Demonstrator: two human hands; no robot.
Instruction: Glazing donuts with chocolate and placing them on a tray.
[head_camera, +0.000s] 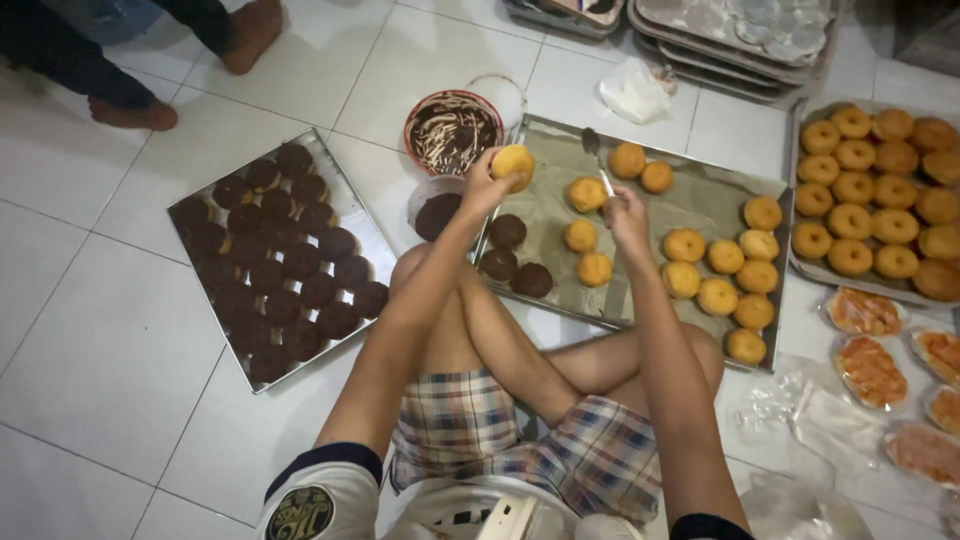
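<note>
Head view: we note our left hand (485, 185) with fingers closed around a plain doughnut (512, 161), held just beside the chocolate bowl (452, 130). Our right hand (626, 212) grips a spoon (597, 160) over the middle tray (700, 200).

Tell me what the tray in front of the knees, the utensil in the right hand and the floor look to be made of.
Tray: thin metal, seemingly aluminium; dull grey rim, lined with brownish paper.
Utensil: looks like metal; grey, slightly shiny blade, white handle.
Floor: glossy white ceramic-looking tiles with grout lines.

doughnut (513, 160) golden | iced doughnuts (285, 260) dark brown | shorts (520, 440) plaid | floor (90, 330) white
</note>
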